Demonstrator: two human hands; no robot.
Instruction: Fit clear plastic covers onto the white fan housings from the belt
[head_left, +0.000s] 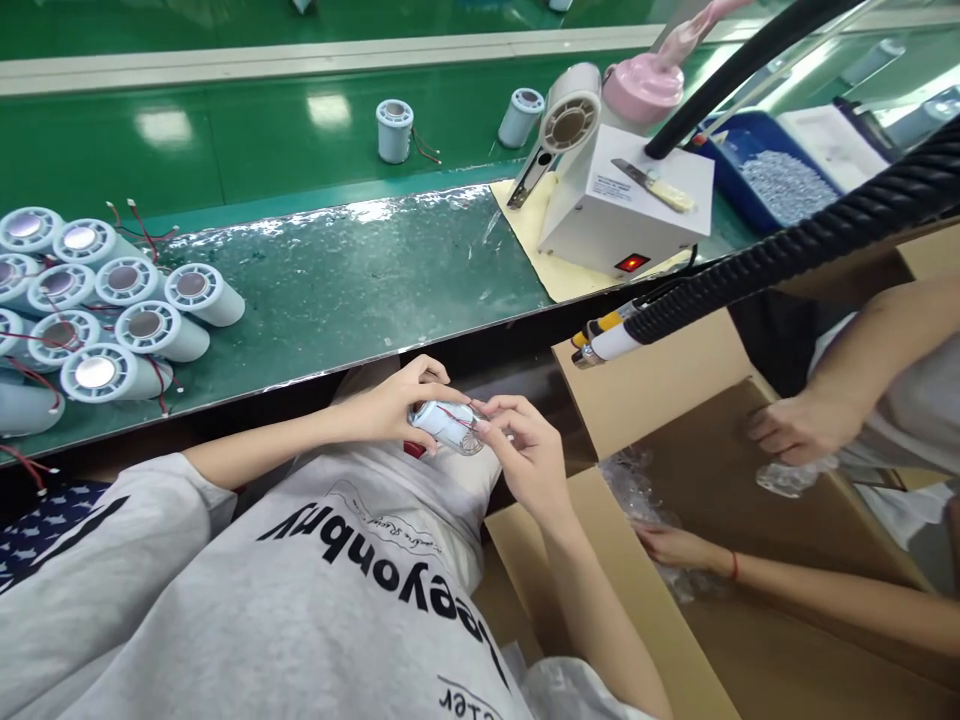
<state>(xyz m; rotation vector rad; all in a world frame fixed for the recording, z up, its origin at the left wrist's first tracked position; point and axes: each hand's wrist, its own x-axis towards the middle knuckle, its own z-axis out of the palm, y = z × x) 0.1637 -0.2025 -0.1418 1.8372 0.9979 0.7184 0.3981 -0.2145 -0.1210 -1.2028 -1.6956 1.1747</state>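
My left hand (401, 405) is closed around a light blue cylindrical housing (441, 423), thumb below and fingers above. The housing lies tilted over my lap, just off the bench's front edge. At its right end sits a clear plastic piece (471, 440) with ribs. My right hand (529, 450) pinches at that end, its thumb and fingertips by the clear piece and thin dark red wires. Exactly what lies between the right fingertips is partly hidden. On the bench to the left stand and lean several similar light blue housings (131, 280) with red and black wires.
A white box-shaped machine (622, 205) with a lit red switch stands on the bench, a knife (656, 185) on top. Black corrugated hoses (787, 240) cross at right. A blue tray (757, 170) holds small clear parts. Co-workers' hands (806, 425) reach over a cardboard box (750, 480).
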